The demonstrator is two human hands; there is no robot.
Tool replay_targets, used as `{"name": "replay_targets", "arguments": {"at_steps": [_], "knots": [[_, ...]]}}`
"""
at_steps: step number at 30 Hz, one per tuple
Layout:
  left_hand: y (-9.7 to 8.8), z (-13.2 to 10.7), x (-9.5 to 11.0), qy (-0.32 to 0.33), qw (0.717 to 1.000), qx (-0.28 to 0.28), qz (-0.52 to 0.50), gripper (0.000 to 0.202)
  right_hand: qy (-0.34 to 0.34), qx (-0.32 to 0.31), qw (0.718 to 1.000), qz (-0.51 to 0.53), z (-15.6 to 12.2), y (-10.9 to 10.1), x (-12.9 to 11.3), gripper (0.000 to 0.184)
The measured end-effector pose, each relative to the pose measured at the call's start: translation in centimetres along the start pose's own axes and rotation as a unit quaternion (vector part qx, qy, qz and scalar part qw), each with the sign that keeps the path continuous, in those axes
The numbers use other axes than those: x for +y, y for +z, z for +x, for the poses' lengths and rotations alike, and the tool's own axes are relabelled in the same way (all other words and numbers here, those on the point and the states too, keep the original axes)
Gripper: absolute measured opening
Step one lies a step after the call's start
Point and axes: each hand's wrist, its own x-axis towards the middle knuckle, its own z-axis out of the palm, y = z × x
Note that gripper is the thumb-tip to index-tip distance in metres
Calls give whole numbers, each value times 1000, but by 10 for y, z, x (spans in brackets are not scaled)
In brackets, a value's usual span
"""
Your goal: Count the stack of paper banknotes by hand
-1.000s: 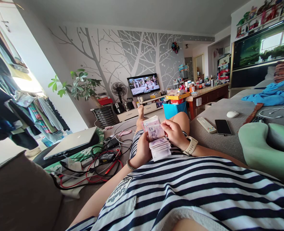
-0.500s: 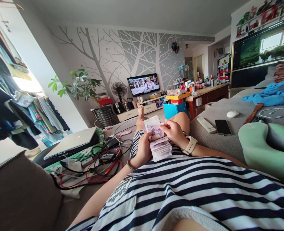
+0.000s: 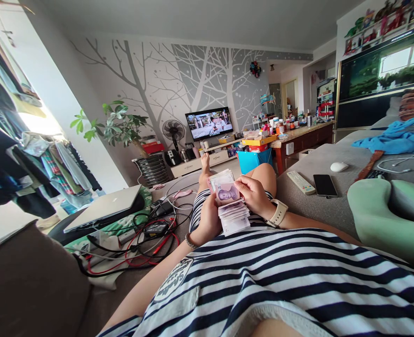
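Observation:
Above my lap, my left hand [image 3: 209, 219] is closed round a bundle of banknotes [image 3: 226, 193]. The top note is purple and printed with a portrait. My right hand [image 3: 252, 193] pinches the right edge of that upper note between thumb and fingers. A folded-over fan of several purplish notes [image 3: 234, 217] hangs toward me below the hands, over the striped clothing [image 3: 249, 267]. How the lower notes are gripped inside my left hand is hidden.
Tangled cables [image 3: 151, 234] and a closed laptop [image 3: 105, 208] lie at the left. At the right are a remote control [image 3: 300, 182], a phone [image 3: 325, 185], a white mouse [image 3: 339, 167] and a green neck pillow [image 3: 372, 213]. A crowded table [image 3: 307, 133] stands further back.
The upper note now lies flatter, with its portrait more fully exposed. My right hand's fingers have shifted slightly along its edge. The surroundings look the same.

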Motion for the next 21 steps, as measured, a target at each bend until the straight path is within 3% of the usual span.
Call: {"name": "replay_targets", "arguments": {"at_steps": [4,16,21], "knots": [[2,-2,2,-22,1000,-8,3,4,6,-2,1000,-18,0,0,-1,44],[-1,-5,5,14,999,-1,30,8,-1,4,1000,16,0,1,2,36],[0,-2,4,-75,997,-16,-26,8,15,-20,998,58,-1,1,4,57]]}}
